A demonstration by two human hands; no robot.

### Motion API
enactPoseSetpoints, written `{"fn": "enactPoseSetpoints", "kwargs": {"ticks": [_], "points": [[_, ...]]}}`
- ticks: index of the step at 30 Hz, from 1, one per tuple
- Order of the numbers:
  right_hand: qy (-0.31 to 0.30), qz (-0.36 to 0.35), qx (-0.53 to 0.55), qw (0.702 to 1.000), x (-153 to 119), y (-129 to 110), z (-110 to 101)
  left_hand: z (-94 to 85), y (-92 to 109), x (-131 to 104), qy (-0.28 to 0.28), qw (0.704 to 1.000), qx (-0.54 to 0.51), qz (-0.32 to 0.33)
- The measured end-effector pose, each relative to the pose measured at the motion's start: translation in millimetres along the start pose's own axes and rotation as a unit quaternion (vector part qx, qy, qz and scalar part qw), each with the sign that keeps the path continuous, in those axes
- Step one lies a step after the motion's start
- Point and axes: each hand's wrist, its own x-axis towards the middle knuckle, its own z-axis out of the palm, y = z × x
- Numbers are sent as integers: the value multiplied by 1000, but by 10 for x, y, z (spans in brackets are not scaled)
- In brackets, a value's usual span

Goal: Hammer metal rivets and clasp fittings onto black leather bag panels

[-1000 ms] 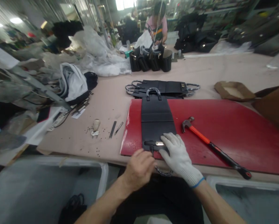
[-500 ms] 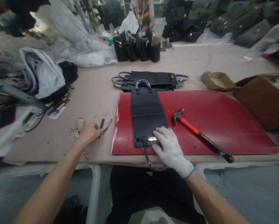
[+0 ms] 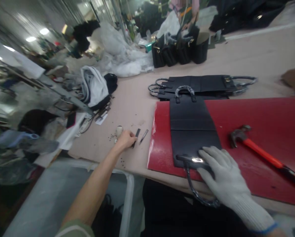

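Black bag panel (image 3: 193,138) lying flat on the left part of the red board (image 3: 270,121). Compared with one second earlier, the bare left hand (image 3: 124,139) has left the panel's near end for the table beside the board, its fingertips bent over a dark flat strip (image 3: 138,131); whether they grip it cannot be told. A slim metal tool (image 3: 143,136) lies just beside. The gloved right hand (image 3: 227,174) remains at the panel's near right corner, fingers extended and unclenched. The panel is smooth, with a crosswise crease near mid-length, a film-wrapped far handle (image 3: 185,89), a similar near handle (image 3: 194,189) curving past the board's edge, and a shiny metal plate (image 3: 197,160) beside the glove.
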Motion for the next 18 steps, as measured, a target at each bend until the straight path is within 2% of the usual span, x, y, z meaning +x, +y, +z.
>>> {"fn": "enactPoseSetpoints", "kwargs": {"ticks": [3,5,7,9,11,15,17,18], "points": [[21,-22,-11,999,20,57,62,-160,-221,65,70,996,20,-42],[30,-29,-14,999,30,68,79,-277,-388,110,98,991,35,-80],[32,-28,-13,999,36,66,82,-349,-524,167,77,991,38,-105],[26,-22,-13,999,40,56,80,-361,-600,236,30,993,30,-114],[13,-13,-14,1000,38,35,69,-338,-614,298,-4,993,25,-116],[-13,10,-12,1000,11,-41,18,-291,-614,350,-31,993,29,-110],[-24,22,-3,999,-1,-79,-6,-270,-667,345,-10,995,2,-95],[-29,29,4,999,-3,-95,-16,-254,-699,331,24,996,-34,-80]]}}
